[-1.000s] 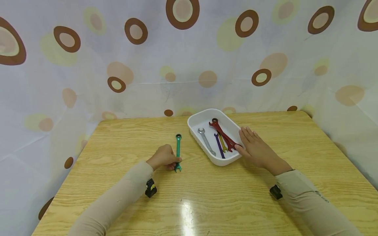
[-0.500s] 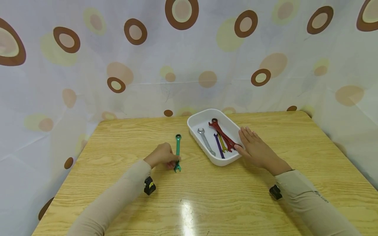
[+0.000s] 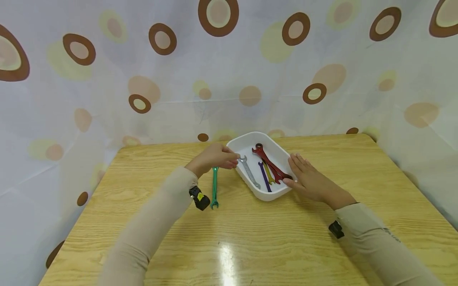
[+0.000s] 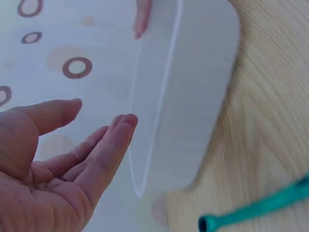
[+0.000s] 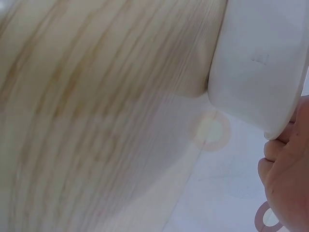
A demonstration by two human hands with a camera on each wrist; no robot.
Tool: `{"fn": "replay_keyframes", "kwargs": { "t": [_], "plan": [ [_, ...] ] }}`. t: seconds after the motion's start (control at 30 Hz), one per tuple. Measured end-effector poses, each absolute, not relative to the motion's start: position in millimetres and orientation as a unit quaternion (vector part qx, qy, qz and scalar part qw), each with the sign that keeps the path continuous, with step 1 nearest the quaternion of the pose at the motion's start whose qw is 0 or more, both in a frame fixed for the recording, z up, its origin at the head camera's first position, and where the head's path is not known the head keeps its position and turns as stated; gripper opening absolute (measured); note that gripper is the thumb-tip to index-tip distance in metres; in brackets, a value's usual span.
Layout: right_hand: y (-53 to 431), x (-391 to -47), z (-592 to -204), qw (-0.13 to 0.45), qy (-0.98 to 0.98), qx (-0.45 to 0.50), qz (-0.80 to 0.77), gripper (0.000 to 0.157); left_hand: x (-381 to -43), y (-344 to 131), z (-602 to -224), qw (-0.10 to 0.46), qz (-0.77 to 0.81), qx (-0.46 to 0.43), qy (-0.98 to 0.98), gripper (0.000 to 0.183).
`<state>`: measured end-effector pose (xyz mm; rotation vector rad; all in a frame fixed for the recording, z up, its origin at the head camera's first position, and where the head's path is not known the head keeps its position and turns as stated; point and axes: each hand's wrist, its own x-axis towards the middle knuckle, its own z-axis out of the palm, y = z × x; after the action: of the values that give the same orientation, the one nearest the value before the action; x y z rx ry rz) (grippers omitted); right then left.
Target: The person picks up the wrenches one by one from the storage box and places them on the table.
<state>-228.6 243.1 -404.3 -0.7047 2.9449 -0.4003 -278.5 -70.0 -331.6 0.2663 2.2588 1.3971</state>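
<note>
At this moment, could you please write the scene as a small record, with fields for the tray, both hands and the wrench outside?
Tray: white, on wooden table
Inside: silver wrench, purple wrench, yellow wrench, red wrenches overlapping, count unclear
Outside: green wrench, on the table, left of the tray
Left hand: holds nothing, near the tray's left rim; contact unclear
Right hand: touches the tray's right rim

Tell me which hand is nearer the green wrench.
Left: in the head view, the left hand hides the far end of the green wrench; the right hand is across the white tray, at its right rim.
</note>
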Motion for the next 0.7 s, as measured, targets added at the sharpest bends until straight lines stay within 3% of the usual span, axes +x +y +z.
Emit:
{"fn": "replay_keyframes", "kwargs": {
  "t": [0.27, 0.7],
  "plan": [
    [242, -229, -407, 0.031, 0.964, -0.235, -0.121, 0.081, -289, -27, -342, 0.24, 0.615, 0.094, 0.745, 0.038],
    [242, -227, -402, 0.017, 0.961, -0.245, -0.127, 0.08, -282, 40, -374, 0.19, 0.581, 0.003, 0.792, 0.032]
  ]
}}
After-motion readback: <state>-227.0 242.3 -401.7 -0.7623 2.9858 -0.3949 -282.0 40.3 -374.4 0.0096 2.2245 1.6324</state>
